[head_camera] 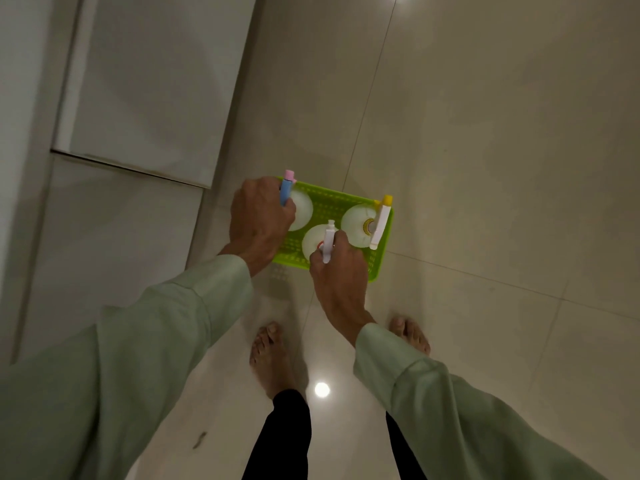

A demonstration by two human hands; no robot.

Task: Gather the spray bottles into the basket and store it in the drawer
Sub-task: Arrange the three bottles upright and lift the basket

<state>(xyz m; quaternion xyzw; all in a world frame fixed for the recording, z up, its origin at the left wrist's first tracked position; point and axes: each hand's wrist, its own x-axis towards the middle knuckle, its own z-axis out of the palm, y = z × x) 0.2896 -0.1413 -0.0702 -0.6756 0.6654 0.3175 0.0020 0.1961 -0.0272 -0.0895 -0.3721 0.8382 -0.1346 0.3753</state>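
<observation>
A lime-green perforated basket (334, 201) rests on the tiled floor in front of my feet, seen from above. Three white spray bottles stand in it. My left hand (258, 220) is closed around the blue-and-pink trigger bottle (302, 209) at the basket's left end. My right hand (337, 271) grips the white-trigger bottle (313, 240) at the basket's near side. The bottle with the yellow-and-white trigger (356, 220) stands untouched at the right end.
White cabinet fronts (138, 98) rise along the left, with a dark seam between an upper panel and a lower one. Glossy beige floor tiles (502, 168) spread to the right. My bare feet (270, 355) stand just behind the basket.
</observation>
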